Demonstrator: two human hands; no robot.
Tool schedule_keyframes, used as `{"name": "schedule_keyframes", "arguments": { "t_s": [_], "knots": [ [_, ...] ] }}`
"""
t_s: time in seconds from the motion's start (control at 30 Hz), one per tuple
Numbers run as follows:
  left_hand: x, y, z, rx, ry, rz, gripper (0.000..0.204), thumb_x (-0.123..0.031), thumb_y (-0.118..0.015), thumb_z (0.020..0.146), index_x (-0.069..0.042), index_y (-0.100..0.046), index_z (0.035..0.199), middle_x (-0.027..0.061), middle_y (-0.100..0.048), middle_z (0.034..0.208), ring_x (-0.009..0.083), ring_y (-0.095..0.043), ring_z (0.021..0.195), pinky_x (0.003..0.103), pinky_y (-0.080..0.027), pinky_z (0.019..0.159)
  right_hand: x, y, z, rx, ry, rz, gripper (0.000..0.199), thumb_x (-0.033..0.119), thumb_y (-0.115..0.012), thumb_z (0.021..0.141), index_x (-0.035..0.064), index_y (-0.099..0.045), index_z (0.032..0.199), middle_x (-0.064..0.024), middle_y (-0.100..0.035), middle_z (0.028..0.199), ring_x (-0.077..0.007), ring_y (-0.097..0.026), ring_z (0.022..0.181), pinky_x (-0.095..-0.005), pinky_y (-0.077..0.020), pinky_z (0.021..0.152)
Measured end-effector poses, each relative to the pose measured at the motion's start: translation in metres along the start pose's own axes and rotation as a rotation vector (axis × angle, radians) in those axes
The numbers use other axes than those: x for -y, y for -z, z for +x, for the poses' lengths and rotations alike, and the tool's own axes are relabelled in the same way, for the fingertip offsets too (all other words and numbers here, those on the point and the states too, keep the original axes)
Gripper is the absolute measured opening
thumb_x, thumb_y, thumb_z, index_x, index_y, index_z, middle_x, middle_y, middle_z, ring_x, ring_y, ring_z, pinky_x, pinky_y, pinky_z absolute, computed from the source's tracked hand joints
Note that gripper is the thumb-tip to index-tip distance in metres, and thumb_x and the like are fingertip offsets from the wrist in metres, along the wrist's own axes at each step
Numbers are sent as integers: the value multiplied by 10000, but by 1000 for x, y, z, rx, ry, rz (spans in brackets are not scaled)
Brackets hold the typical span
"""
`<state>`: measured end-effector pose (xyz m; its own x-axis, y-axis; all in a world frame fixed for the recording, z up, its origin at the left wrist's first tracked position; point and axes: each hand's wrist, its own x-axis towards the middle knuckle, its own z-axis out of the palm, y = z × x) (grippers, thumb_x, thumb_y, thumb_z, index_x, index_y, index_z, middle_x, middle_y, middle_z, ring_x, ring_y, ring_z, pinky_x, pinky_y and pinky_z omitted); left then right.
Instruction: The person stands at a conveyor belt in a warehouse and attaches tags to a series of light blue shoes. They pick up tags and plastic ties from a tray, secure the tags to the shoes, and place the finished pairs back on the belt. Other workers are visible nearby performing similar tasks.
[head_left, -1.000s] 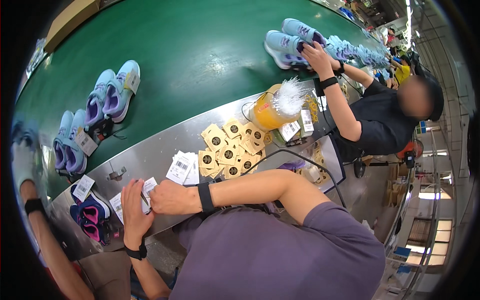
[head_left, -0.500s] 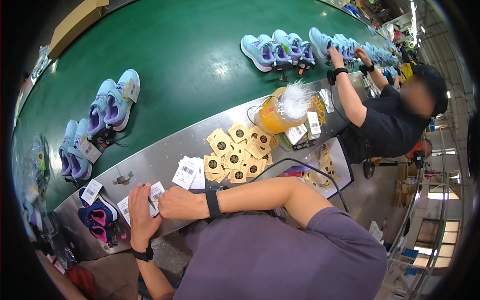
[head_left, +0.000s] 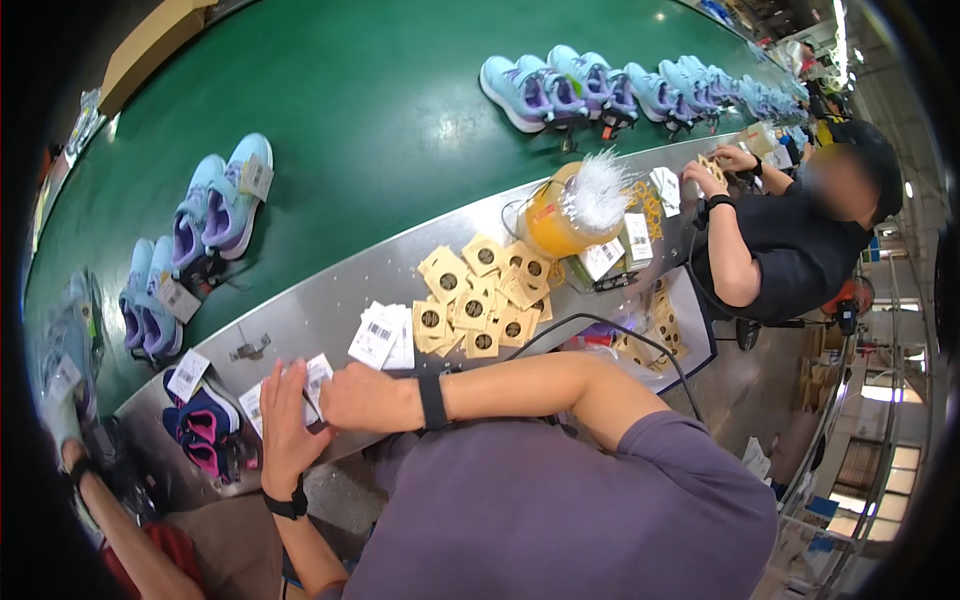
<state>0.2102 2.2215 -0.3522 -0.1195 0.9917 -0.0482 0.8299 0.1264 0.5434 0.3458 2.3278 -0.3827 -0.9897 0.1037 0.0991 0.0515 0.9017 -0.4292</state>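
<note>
White barcode tags (head_left: 318, 377) lie on the metal edge between my two hands. My left hand (head_left: 287, 420) stands over them with its fingers stretched out and its thumb toward my right hand. My right hand (head_left: 368, 398) is curled closed beside it, and whatever its fingers hold is hidden. To the left sits a pair of navy and pink shoes (head_left: 205, 430) with a white tag (head_left: 188, 375) on top. Just right of my hands is a stack of white barcode tags (head_left: 378, 335), next to a loose pile of beige cards (head_left: 470, 310) with dark round marks.
Light blue shoes (head_left: 235, 195) stand on the green belt (head_left: 370, 130), with a longer row (head_left: 530, 92) at the far right. A yellow tub (head_left: 560, 225) holds clear plastic fasteners (head_left: 600, 190). A co-worker (head_left: 800, 230) stands at right; another person's arm (head_left: 125, 530) shows at left.
The co-worker's hands have left the blue shoes and come back to the bench with beige cards. Another person's arm has entered at left. My own hands have barely shifted.
</note>
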Motion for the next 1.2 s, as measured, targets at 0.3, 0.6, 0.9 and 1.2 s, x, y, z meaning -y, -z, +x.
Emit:
{"name": "schedule_keyframes", "arguments": {
  "t_s": [0.3, 0.6, 0.9, 1.2],
  "knots": [
    [-26, -18, 56, -223, 67, -172, 183, -105, -714, 699, -13, -596, 804, 99, -587, 812, 277, -540, 778, 364, -422, 660, -68, 112, -92, -73, -558, 200, 293, 264, -614, 825, 50, -626, 1025, -120, -643, 947, -307, -622, 843, -365, -496, 719],
    [-55, -56, 105, -121, 177, -9, 282, -231, -737, 709, -26, -544, 720, 87, -521, 706, 260, -494, 690, 355, -389, 606, -85, 110, -161, -138, -689, 51, 246, 236, -665, 777, 78, -616, 958, -84, -629, 869, -275, -618, 743, -367, -491, 618],
    [-51, -44, 96, -133, 275, -494, 240, -151, -508, 888, 60, -459, 785, 115, -437, 666, 244, -440, 632, 349, -360, 597, -91, 80, -97, -30, -520, -76, 230, 215, -672, 749, 82, -604, 924, -57, -570, 748, -242, -600, 661, -352, -474, 545],
    [-78, -41, 97, 85, 416, -1329, 146, -61, -606, 848, -1, -600, 980, 50, -633, 910, 97, -577, 792, 239, -468, 733, -94, 121, -116, -149, -658, 396, 111, 182, -655, 767, 80, -646, 809, -82, -603, 679, -258, -610, 643, -355, -461, 556]
  ]
}}
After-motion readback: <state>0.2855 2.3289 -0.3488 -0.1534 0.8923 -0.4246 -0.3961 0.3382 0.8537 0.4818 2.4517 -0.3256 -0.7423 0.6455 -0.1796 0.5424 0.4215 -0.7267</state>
